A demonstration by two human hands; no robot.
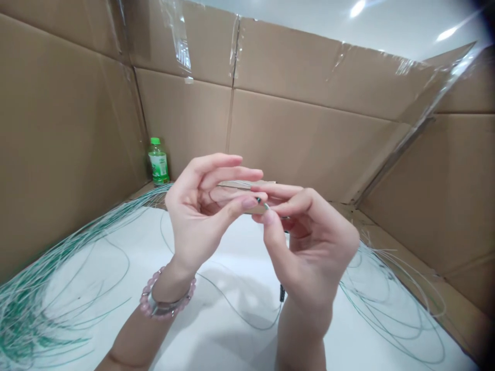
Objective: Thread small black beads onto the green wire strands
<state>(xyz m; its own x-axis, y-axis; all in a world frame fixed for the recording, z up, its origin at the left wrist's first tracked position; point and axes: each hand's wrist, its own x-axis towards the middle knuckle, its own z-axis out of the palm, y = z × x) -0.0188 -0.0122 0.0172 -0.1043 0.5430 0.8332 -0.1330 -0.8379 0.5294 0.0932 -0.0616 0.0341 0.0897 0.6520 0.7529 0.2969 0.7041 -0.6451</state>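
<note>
A person's left hand (197, 216) and right hand (311, 247) meet in mid-air above a white table (116, 242), fingers curled in a narrow pinch on the end of a thin green-and-white wire (266, 206). Its dark green tip shows between the fingertips. The left thumb (242, 207) presses in from one side as the right thumb and forefinger close from the other. A thin grey lead (240, 309) loops across the table below the hands, and a small black connector (282, 293) sits just beside the right wrist. Loose coils of thin green-and-white wire (34, 314) sprawl at left, with a second bundle of thin green-and-white wire (390, 304) at right. A pink beaded bracelet (167, 304) with a silver band circles the left wrist. Brown corrugated cardboard walls (309, 144), joined with clear packing tape (177, 36), surround the table. A plastic bottle with a green cap (158, 162) stands in the far left corner, and a flat cardboard strip (247, 184) lies behind the hands.
</note>
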